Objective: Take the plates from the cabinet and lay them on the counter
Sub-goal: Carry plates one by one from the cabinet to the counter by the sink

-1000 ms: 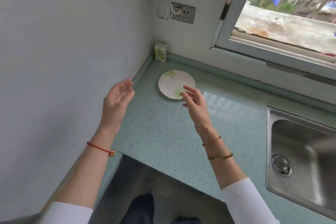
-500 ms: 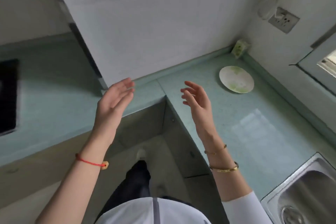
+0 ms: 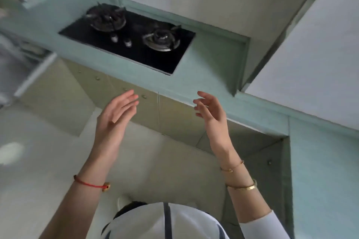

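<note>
Kitchen table (image 3: 209,64), hob (image 3: 132,42) inset: no plates visible; my left hand (image 3: 114,116) and right hand (image 3: 211,114) released, empty; fetching remains.

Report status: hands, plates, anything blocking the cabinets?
Left hand open, empty. Right hand open, empty. No plate in view; facing shut lower cabinet doors under the gas hob. Nothing between hands and doors.

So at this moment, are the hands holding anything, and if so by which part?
Nothing is held. The left hand and right hand are both open and empty, raised in front of the cabinet doors below the stove. No plate is in view.
</note>
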